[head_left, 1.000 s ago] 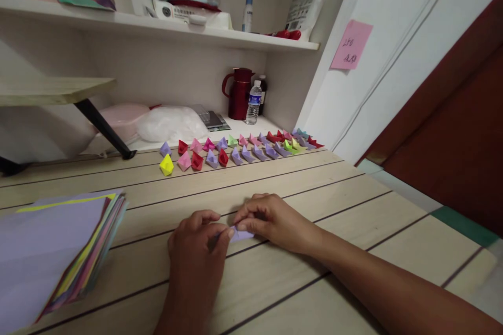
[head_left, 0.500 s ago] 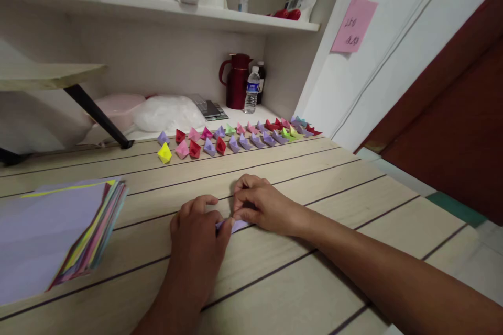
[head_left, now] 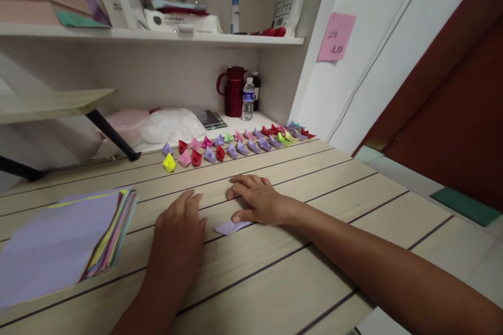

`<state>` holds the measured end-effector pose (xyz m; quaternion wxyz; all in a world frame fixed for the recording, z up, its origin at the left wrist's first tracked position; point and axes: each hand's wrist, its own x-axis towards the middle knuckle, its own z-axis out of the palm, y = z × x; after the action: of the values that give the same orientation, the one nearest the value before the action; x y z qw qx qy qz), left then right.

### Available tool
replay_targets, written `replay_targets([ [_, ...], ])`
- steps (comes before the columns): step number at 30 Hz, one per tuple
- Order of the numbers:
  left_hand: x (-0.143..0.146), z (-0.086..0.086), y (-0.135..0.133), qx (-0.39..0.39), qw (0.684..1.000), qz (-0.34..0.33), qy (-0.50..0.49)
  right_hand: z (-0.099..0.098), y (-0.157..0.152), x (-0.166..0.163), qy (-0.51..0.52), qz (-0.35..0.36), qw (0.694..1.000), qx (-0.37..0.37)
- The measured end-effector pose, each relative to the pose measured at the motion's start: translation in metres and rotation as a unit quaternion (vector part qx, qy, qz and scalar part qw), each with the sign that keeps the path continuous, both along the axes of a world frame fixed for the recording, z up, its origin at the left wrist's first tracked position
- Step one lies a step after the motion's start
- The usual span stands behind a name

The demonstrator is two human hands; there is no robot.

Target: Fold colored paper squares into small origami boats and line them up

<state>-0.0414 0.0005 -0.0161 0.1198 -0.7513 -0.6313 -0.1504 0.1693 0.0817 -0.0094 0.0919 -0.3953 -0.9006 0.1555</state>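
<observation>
A small folded piece of lilac paper (head_left: pixel 230 227) lies flat on the slatted wooden table (head_left: pixel 275 277). My right hand (head_left: pixel 257 199) rests over its right end, the thumb touching the paper and the other fingers apart, reaching forward over the table. To the left of the paper, and clear of it, is my left hand (head_left: pixel 178 233), its fingers loosely stretched and holding nothing. Part of the lilac paper is hidden under my right thumb.
Two rows of folded paper boats (head_left: pixel 231 152) in several colours line the table's back edge. A stack of coloured paper sheets (head_left: pixel 58 251) lies at the left. Behind stand a dark red jug (head_left: pixel 234 94), a water bottle (head_left: pixel 248 102) and a black-legged wooden stand (head_left: pixel 113 133).
My left hand has let go of the lilac paper and moved left. My right fingers have opened from a pinch. The camera view has tilted slightly upward.
</observation>
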Motion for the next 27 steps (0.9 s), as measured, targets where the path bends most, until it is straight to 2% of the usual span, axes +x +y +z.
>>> replay_targets([
  [1, -0.001, -0.001, -0.002, 0.045, 0.996, -0.069, 0.024, 0.0, 0.0, 0.0, -0.001, 0.004, 1.0, 0.0],
  [3, 0.0, -0.004, -0.005, 0.114, 0.964, -0.227, 0.074, 0.0, 0.001, -0.001, -0.001, 0.007, 1.0, 0.002],
  [5, 0.001, -0.008, -0.006, 0.122, 0.94, -0.302, 0.102, 0.001, 0.0, -0.001, 0.0, 0.009, 1.0, 0.004],
  [11, -0.009, -0.025, 0.003, 0.068, 0.943, -0.304, 0.114, 0.003, -0.001, 0.0, 0.004, 0.02, 1.0, 0.0],
  [17, -0.014, -0.029, 0.006, 0.053, 0.933, -0.34, 0.108, 0.001, 0.001, 0.003, 0.009, 0.034, 0.999, -0.017],
  [27, -0.011, -0.043, 0.004, 0.018, 0.953, -0.302, 0.023, -0.006, 0.002, 0.005, 0.06, 0.025, 0.997, -0.032],
])
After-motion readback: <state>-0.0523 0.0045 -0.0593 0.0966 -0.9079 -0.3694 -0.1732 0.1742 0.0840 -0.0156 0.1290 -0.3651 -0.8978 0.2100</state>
